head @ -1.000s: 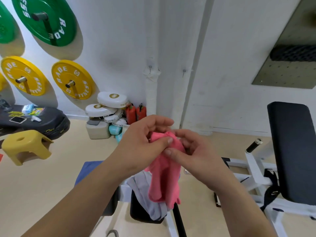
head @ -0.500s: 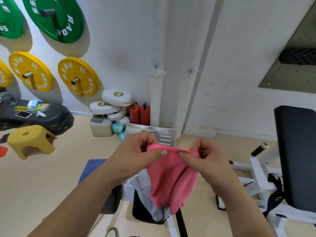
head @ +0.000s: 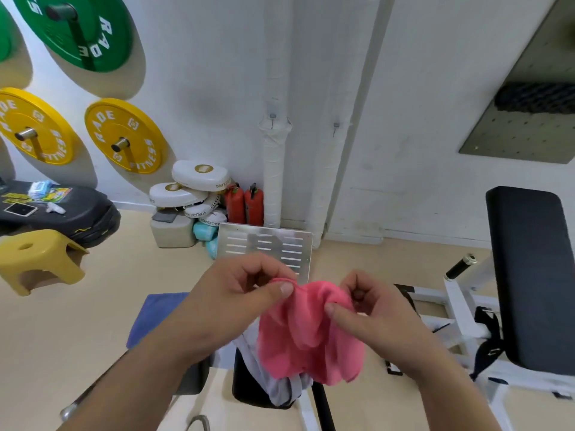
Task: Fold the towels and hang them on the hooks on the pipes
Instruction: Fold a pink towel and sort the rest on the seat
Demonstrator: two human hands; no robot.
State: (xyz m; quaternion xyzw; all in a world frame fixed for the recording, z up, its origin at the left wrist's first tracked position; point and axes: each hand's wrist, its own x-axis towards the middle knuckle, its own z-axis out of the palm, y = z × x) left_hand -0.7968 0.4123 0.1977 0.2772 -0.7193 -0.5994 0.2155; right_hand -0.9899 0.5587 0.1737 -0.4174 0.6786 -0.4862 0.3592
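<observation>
A pink towel (head: 308, 334) hangs in front of me, held up by its top edge. My left hand (head: 236, 293) pinches the left end of that edge between thumb and fingers. My right hand (head: 370, 309) pinches the right end. The cloth sags in folds between and below them. Under it a grey-white towel (head: 280, 387) lies over a black seat, and a blue towel (head: 155, 318) lies to the left. Two white wrapped pipes (head: 273, 169) run up the wall ahead, each with a small hook: one hook (head: 273, 118) on the left pipe, another hook (head: 335, 127) on the right.
A black and white weight bench (head: 532, 275) stands at the right. A slotted metal plate (head: 264, 247) leans by the pipes' base, beside white pads and red extinguishers (head: 244, 203). A yellow stool (head: 37, 259) and weight plates (head: 124, 135) on the wall are at the left.
My hands have moved apart, spreading the towel's top edge that was bunched between them. The view has moved closer to the wall and pipes.
</observation>
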